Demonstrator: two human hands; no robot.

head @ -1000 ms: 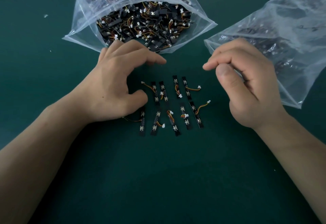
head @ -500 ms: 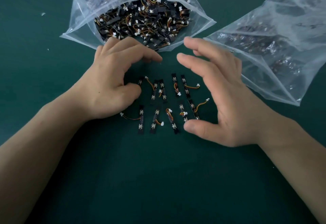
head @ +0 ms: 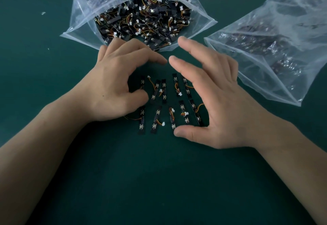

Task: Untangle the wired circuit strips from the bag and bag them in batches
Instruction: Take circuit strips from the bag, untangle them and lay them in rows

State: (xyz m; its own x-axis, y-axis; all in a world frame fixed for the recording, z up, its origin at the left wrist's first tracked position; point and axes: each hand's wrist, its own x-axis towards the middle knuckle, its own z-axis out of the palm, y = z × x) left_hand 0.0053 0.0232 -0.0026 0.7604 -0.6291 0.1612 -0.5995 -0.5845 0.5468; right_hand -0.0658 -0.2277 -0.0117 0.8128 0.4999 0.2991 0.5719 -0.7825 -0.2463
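Observation:
Several black circuit strips (head: 163, 91) with orange wires and white plugs lie side by side in two rows on the green table (head: 159, 180). My left hand (head: 116, 83) cups the left side of the group, fingers arched over it, thumb beside a strip. My right hand (head: 212, 101) cups the right side with fingers stretched out and thumb at the lower strips, covering part of them. Neither hand grips a strip. Behind them an open clear bag (head: 85, 17) holds a tangled heap of strips (head: 146, 23).
A second clear bag (head: 276, 47) with strips inside lies at the right, its mouth toward my right hand. Small white scraps (head: 43, 13) lie on the table at the far left. A dark object with wires shows at the top right corner.
My right hand opened from a loose curl, moved left and came down around the right side of the laid-out strips. My left hand stayed at the left side, closing in slightly.

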